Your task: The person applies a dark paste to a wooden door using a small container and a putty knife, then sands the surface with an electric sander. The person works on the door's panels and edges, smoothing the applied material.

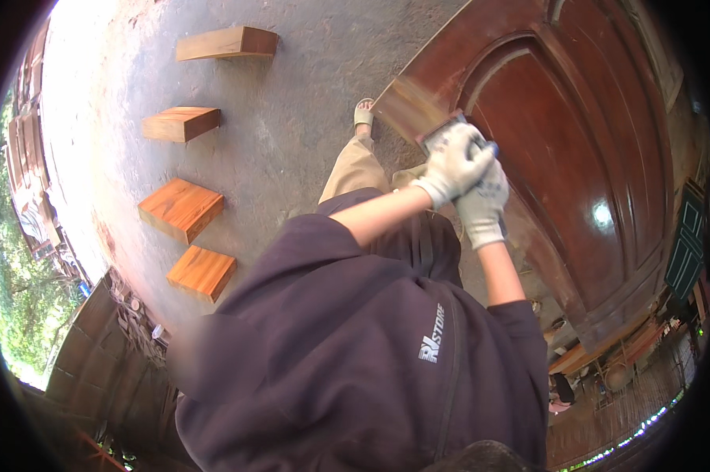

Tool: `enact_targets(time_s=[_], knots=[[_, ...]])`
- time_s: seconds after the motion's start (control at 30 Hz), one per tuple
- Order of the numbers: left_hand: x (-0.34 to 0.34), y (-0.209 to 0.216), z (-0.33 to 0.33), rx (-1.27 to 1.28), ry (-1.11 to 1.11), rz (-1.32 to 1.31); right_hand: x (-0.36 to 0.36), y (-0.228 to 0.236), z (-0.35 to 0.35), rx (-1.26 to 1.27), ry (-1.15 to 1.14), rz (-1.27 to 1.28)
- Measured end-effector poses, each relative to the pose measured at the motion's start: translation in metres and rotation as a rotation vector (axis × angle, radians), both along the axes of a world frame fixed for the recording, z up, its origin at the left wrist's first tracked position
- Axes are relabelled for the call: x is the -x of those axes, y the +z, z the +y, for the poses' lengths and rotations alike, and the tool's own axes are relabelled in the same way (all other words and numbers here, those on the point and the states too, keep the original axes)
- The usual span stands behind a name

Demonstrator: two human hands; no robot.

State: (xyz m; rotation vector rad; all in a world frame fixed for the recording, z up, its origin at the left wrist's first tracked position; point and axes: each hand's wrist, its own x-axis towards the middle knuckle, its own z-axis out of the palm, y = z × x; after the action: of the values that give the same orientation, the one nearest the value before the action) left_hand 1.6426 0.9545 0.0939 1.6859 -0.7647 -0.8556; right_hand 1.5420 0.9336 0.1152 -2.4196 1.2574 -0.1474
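Observation:
Both my hands wear pale knitted work gloves and come together over the near left corner of a large reddish-brown panelled wooden door. My left hand is closed on a dark, flat-edged sanding block pressed to the door's edge strip. Close behind it, partly overlapped by the left, my right hand is closed too; its fingers are mostly hidden, and a small blue bit shows beside them. Under and beyond the block, the strip has a paler, worn patch against the glossy dark finish.
Several wooden blocks stand on the concrete floor to my left, one of them orange-brown. My sandalled foot rests by the door's corner. A dark green panel leans at the far right, near stacked timber.

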Motion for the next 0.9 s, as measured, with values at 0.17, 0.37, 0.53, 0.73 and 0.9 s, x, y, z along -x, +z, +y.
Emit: enact_targets(time_s=[0.17,0.37,0.53,0.73,0.9], knots=[[-0.116,-0.016,-0.012,0.1,0.112,-0.086,-0.113,-0.012,-0.019,0.158,0.122,-0.085],[-0.206,-0.006,-0.085,0.094,0.098,-0.098,-0.204,-0.012,-0.088,0.222,0.078,0.031],[-0.179,-0.011,-0.092,0.052,0.003,-0.075,-0.177,-0.01,-0.084,0.212,0.016,0.032],[-0.081,-0.004,0.001,-0.002,-0.106,0.001,-0.083,0.006,0.011,0.026,-0.071,0.156],[-0.088,-0.009,0.029,0.041,-0.059,-0.071,-0.079,-0.012,0.029,0.091,0.031,0.084]])
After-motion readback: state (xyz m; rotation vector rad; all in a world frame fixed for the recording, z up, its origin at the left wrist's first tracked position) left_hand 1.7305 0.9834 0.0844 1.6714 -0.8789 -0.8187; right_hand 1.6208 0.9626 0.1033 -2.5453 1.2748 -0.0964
